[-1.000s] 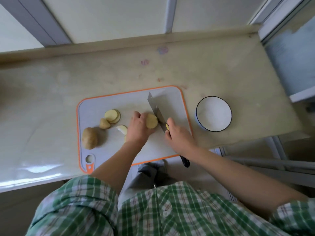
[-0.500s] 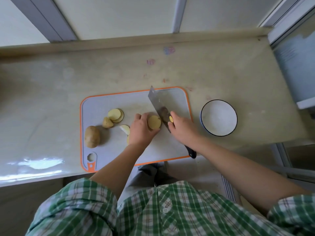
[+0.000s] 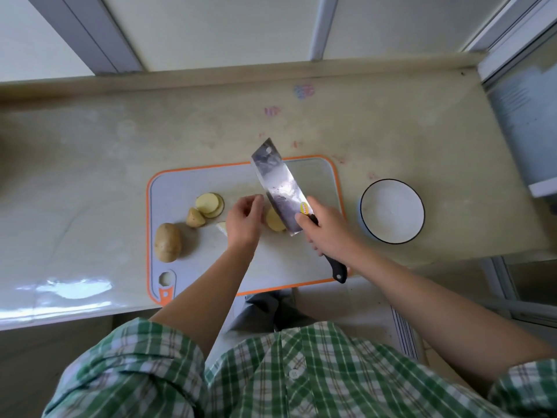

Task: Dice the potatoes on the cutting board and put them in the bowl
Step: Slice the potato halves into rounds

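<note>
The right hand (image 3: 327, 233) grips the cleaver (image 3: 280, 188). The left hand (image 3: 243, 221) has loosely curled fingers and holds nothing. The cut potato (image 3: 273, 221) lies just beside them on the cutting board (image 3: 289, 260), partly under the blade.

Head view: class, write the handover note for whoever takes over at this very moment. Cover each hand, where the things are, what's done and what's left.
Left hand: loosely curled beside the cut potato piece, gripping nothing.
Right hand: grips the cleaver, blade tilted over that piece.
Cutting board: whole potato, stack of slices and end piece at its left.
Bowl: right of the board, empty.
Done: one potato partly sliced.
Left: dice everything, move it into the bowl.
</note>
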Demonstrator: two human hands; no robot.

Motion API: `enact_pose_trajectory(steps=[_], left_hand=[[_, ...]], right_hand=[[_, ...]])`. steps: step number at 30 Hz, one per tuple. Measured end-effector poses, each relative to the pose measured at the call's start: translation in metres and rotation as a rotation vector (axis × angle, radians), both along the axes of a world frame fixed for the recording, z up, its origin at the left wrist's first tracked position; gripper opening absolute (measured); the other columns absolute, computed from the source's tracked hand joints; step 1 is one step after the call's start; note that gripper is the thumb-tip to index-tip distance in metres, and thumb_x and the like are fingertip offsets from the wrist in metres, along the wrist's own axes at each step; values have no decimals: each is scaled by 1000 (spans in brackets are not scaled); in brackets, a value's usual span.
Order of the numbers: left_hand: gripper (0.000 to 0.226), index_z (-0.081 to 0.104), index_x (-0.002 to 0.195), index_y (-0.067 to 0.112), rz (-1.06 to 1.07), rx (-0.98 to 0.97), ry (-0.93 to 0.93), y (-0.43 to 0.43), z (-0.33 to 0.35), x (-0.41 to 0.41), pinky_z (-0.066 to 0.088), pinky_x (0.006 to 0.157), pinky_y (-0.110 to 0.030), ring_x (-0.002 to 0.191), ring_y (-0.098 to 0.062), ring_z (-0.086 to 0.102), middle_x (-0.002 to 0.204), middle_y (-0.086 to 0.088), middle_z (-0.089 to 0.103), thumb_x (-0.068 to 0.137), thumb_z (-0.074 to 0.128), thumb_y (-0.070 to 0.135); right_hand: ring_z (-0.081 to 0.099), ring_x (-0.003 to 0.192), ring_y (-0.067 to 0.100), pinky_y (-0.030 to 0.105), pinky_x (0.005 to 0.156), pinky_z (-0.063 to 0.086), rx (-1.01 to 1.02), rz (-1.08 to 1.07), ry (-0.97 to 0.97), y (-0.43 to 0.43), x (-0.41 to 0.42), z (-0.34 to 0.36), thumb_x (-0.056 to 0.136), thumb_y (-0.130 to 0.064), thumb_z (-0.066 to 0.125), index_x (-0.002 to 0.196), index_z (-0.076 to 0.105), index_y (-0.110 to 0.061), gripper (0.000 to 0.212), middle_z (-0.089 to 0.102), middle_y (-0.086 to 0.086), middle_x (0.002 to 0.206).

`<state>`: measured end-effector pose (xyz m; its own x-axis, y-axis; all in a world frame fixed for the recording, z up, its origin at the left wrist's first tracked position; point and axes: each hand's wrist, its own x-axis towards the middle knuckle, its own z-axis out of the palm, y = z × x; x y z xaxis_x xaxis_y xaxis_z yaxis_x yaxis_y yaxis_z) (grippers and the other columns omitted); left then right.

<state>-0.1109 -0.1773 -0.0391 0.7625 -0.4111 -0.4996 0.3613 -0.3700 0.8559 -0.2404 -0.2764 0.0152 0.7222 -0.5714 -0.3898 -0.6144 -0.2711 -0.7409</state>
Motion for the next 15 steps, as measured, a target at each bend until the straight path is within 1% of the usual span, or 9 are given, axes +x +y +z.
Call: enact_pose_trajectory(steps=[2,3,4,5,9,12,13,14,15], left_hand=[[28,65,96,10,62,-249,394,-4,12,6,54,77,-35,76,-21,65,81,-6,71,100,46,30],[34,64,100,8,57,-331,565,-6,19,9,53,78,-34,79,-22,67,85,-7,72,102,39,31],[37,63,102,8,25,-383,676,-6,24,12,53,79,-34,83,-21,67,88,-7,73,103,34,31],[36,63,101,8,-15,-414,724,-5,27,14,54,80,-34,85,-20,67,90,-7,73,102,33,27],[20,61,104,7,-43,-391,682,5,28,22,58,73,-25,78,-14,69,89,-4,72,99,41,7],[18,61,105,3,172,-430,680,20,25,32,59,65,-26,73,-18,72,87,-8,72,96,46,-4],[19,61,107,1,208,-400,593,26,24,35,60,68,-28,73,-20,72,91,-10,71,95,49,-6],[21,61,110,0,183,-307,436,32,24,39,60,71,-30,73,-19,72,95,-12,69,94,51,-6],[24,63,113,2,98,-159,219,37,22,43,59,73,-30,74,-19,71,100,-13,68,93,53,-4]], right_hand=[[45,43,19,26,39,40,335,-144,-63,-1,6,5,99,-18,48,93,45,-9,12,49,7,61],[45,42,17,25,38,39,432,-193,-76,-1,10,7,99,-18,48,91,45,-8,13,49,7,60],[44,41,15,24,38,38,501,-228,-83,-2,12,8,98,-17,50,87,45,-9,14,49,6,60],[44,41,14,23,38,38,550,-248,-84,-3,15,8,98,-17,51,84,45,-10,17,48,6,59],[43,41,11,21,37,35,619,-227,-81,-5,20,5,97,-21,53,77,48,-12,22,47,2,57],[44,40,9,20,36,36,620,-309,-122,-8,24,1,98,-21,53,75,47,-13,25,46,3,58],[43,39,10,20,37,36,608,-337,-128,-9,25,0,98,-20,53,75,47,-13,25,46,4,59],[43,39,10,20,37,37,582,-351,-122,-10,25,-2,97,-19,53,75,46,-13,24,45,5,59],[43,40,12,22,37,37,537,-349,-104,-11,25,-3,96,-18,54,75,46,-13,23,46,5,59]])
